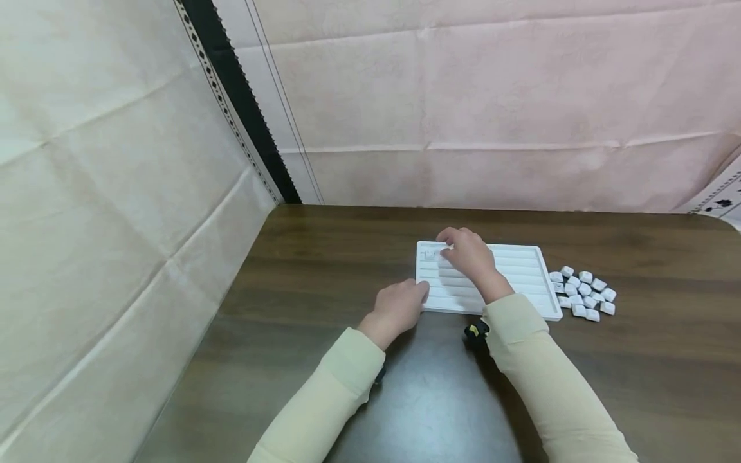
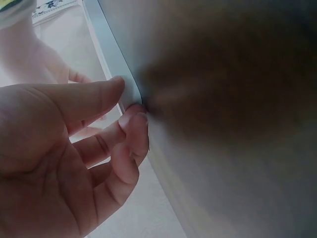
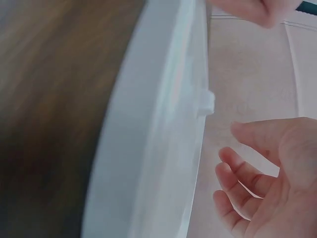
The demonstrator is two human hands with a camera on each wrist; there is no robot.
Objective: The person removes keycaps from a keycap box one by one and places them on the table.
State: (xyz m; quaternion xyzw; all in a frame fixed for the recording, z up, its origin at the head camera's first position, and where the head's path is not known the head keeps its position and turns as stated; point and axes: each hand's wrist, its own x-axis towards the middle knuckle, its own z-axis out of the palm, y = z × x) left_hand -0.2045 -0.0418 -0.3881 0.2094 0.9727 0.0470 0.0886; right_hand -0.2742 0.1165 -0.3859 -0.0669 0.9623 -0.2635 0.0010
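A white ridged tray (image 1: 521, 263) lies on the table, with small white tiles (image 1: 430, 255) at its far left corner. My left hand (image 1: 401, 303) holds the tray's near left corner; in the left wrist view the thumb lies along the tray's edge (image 2: 106, 44) and the fingers curl at the corner. Over the tray's left part hovers my right hand (image 1: 470, 254), its fingers spread and loosely bent. In the right wrist view nothing lies between those fingers, and a white tile (image 3: 207, 102) sticks up from the tray beside the thumb.
Several loose white tiles (image 1: 585, 296) lie in a cluster against the tray's right side. The brown wooden table (image 1: 324, 270) meets pale cloth walls (image 1: 509, 96) at the back and left. A dark strip (image 1: 243, 96) runs down the wall corner.
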